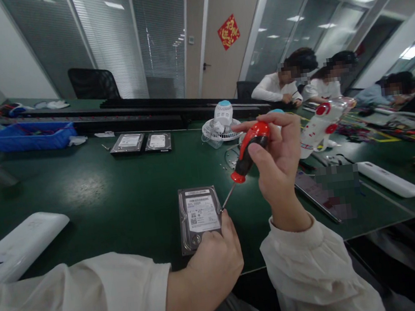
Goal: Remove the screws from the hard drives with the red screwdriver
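A red and black screwdriver [246, 152] slants down in my right hand [277, 150], which grips its handle between thumb and fingers. Its metal tip meets the right edge of a hard drive [202, 210], lying label up on the green table. My left hand [220, 253] rests over the drive's lower right corner with fingers bent. The fingertips press together right at the screwdriver tip, where a small dark spot shows; I cannot tell what it is. Farther back lie two more hard drives, one on the left [127, 142] and one beside it [157, 141].
Small screws [233, 162] lie near a white fan [222, 124]. A phone [317, 196], a white power bank [391, 178] and a clear bottle [325, 126] are right. A blue bin [35, 136] and another white device [24, 244] are left. Several people sit at far right.
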`<state>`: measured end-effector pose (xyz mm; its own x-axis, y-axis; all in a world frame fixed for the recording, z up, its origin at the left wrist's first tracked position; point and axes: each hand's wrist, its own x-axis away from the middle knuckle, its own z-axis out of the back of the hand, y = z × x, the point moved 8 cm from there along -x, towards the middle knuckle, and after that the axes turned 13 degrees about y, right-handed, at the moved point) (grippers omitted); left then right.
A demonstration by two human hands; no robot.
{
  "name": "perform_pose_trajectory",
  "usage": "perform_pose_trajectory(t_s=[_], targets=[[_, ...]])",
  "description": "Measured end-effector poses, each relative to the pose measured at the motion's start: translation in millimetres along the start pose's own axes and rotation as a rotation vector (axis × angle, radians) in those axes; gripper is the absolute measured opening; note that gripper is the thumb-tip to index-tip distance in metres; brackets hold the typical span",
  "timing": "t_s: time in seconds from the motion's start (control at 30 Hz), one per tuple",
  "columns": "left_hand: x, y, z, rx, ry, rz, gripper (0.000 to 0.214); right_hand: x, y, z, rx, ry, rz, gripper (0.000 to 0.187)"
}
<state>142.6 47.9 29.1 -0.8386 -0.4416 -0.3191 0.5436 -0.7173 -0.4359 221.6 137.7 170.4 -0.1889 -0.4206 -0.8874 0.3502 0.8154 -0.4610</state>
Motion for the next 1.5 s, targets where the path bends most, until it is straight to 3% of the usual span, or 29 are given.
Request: perform_pose_trajectory(t_s=[0.07,0.23,0.47,0.67,0.9,1.1,1.3,1.5], targets=[[-0.1,0.0,0.7,0.002,-0.003,0.001,0.052,-2.1,-1.7,1.8,-0.002,0.026,0.044,0.031],[-0.3,0.2,2.1,0.000,-0.022,0.005,0.051,-6.9,-7.5,4.9,0.107,0.087,0.197,0.045],[-0.5,0.0,3.5,0.000,0.016,0.012,0.050,-4.2,0.7,-2.7,-0.045,-0.032,0.066,0.044],[-0.6,0.3,2.8,-0.005,0.004,0.008,0.051,-4.9,-7.9,-0.8,0.112,0.042,0.213,0.049],[0.1,-0.2,5.6,-0.014,0.018,0.012,0.049,-2.8,0.6,-2.7,-0.005,-0.049,0.113,0.045],[-1.1,-1.1,3.9,-0.012,-0.007,0.011,0.049,-4.7,-5.8,3.5,0.141,0.089,0.210,0.049],[-1.6,-0.5,4.6,-0.010,-0.002,-0.004,0.049,-1.4,3.5,-1.5,0.022,-0.015,0.064,0.044],[-0.6,0.0,3.3,-0.002,0.004,0.003,0.048,-5.0,-3.9,3.4,0.198,0.074,0.186,0.042]])
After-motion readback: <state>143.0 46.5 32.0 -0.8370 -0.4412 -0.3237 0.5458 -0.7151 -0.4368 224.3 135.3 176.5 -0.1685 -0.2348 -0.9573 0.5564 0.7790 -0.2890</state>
